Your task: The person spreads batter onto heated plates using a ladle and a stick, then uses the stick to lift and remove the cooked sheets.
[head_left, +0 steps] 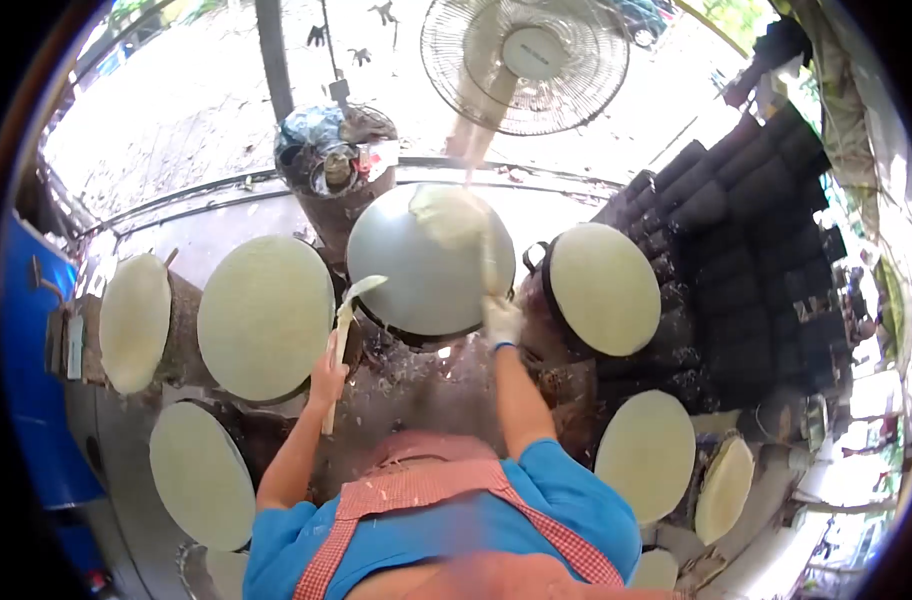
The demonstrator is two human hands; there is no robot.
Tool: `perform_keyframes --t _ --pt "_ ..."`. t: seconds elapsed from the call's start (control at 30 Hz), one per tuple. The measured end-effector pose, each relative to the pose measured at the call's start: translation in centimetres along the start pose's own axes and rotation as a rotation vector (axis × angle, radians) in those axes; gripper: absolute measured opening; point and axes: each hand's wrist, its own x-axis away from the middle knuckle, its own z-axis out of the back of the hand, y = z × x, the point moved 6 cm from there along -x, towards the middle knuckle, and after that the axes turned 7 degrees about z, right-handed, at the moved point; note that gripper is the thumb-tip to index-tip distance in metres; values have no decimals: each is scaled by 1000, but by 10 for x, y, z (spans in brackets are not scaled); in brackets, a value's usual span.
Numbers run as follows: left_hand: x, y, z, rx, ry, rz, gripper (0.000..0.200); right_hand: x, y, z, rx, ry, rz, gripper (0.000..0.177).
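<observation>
My left hand is bare and wrapped round a wooden spatula, whose curved, pale-coated end reaches the left edge of the middle griddle. My right hand, in a white glove, grips a pale long-handled tool over the griddle's right side. The tool's far end is blurred and meets a pale patch of batter. Around that patch, the round griddle shows a bare grey surface. A full pale sheet covers the round griddle at left and the one at right.
More pale-covered rounds stand at far left, lower left, lower right and far right. Behind the griddle are a fan and a cluttered drum. Dark stacked blocks rise at right.
</observation>
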Motion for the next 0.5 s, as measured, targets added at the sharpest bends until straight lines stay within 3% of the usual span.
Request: perform_keyframes --t 0.07,0.17,0.2,0.23,0.3,0.33,0.4,0.43,0.47,0.5 --pt "13 -13 -2 77 -37 57 75 40 -58 -41 -23 -16 105 24" --pt "21 -2 6 -12 -84 149 75 18 -99 -33 426 -259 197 24" --pt "20 -6 8 -55 -74 109 74 20 -120 -8 421 -216 99 24" --pt "19 -10 10 -99 -62 69 73 13 -74 4 34 -223 -73 24" --pt "30 -1 19 -229 49 -127 72 8 -15 -8 -212 -207 -54 23" --pt "34 19 15 -311 150 -287 72 11 -15 -27 -65 -176 112 23" --pt "28 1 7 -280 160 -244 72 22 -30 -62 -211 -290 -77 25" --pt "26 -4 2 -156 69 -86 72 30 -85 -45 -114 -375 -176 28" --pt "28 -9 3 -104 29 -2 72 0 -59 -36 -9 -412 129 27" --pt "30 -14 3 -56 -7 83 73 -10 -48 -10 -116 -381 6 26"
